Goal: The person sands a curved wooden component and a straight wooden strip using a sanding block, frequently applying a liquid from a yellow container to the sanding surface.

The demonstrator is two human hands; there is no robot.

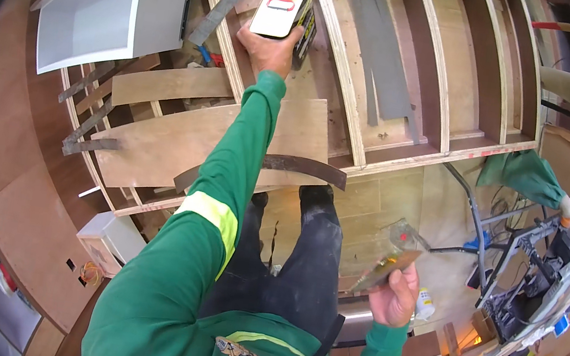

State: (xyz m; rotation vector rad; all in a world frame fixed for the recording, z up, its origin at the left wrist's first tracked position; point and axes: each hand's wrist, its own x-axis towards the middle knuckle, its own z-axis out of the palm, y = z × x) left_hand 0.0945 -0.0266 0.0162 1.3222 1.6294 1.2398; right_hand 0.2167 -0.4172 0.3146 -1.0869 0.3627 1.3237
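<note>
My left arm reaches far forward over a wooden frame. My left hand (268,52) is closed round a rectangular tin (274,16) with a pale top, a yellow cap and a red handle loop. Dark sides of the tin show at its right. Nearer my body, my right hand (396,298) grips a thin flat brown piece (389,267) between thumb and fingers. Something clear, like crumpled plastic with a red spot (403,237), shows at its far side; I cannot make out its kind.
Long ribs of the wooden frame (430,67) run ahead, with grey strips (377,52) laid across. Curved plywood pieces (209,141) and a white-edged panel (96,13) are at left. At right, a green sleeve (531,179) with a gloved hand is near a metal stand (483,233).
</note>
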